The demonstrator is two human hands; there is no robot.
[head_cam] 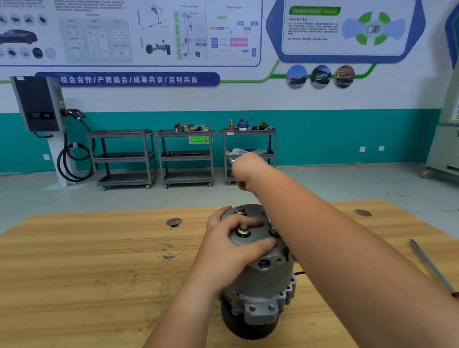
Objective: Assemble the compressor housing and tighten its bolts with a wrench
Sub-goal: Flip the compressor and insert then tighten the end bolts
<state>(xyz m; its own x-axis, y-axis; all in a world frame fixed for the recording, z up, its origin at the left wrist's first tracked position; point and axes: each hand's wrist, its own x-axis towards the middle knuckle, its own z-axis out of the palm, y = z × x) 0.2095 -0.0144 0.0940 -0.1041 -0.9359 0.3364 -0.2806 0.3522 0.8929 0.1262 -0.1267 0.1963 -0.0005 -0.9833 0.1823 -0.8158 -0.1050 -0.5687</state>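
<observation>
The grey metal compressor (263, 284) stands upright on its black end on the wooden table (79, 284). Its round housing cover (252, 237) sits on top, with nuts and studs sticking up from it. My left hand (229, 246) holds the cover from the left, thumb and fingers spread over its top. My right hand (247, 169) is raised above the compressor's far side, blurred, in a fist around a wrench handle. A metal tip (272, 229) shows at a bolt on the cover's right edge. My forearm hides the rest of the wrench.
A long screwdriver (436, 269) with a red and black handle lies on the table at the right. The table has two small round holes (173, 222). Behind the table, three grey shelf carts (185, 155) stand against the wall, with a charger unit (39, 104) to their left.
</observation>
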